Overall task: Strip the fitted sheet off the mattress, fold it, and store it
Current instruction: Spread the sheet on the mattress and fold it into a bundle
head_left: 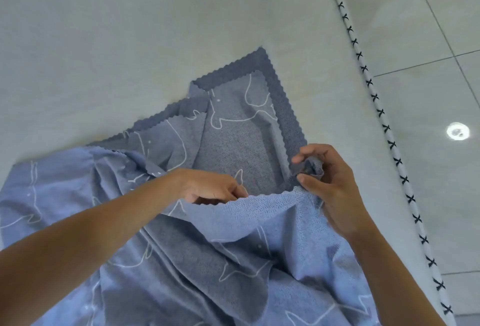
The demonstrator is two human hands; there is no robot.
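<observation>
The fitted sheet [233,144] lies loose on the mattress [130,40] — left hand [213,186] pinching its scalloped hem [259,197], right hand [330,183] gripping a bunched corner [313,167] — so the fold should go well if both edges are matched, then pulled flat.

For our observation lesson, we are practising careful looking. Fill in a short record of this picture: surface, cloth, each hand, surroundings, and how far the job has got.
surface: pale grey mattress, bare, with white piping cross-stitched in black along its edge
cloth: blue fitted sheet with a white outline print, lying loose and partly doubled over on the mattress
left hand: pinches the zigzag hem
right hand: grips a bunched corner of the sheet
surroundings: pale floor tiles beside the mattress
stage: sheet stripped, folding apparently under way, not stored
</observation>
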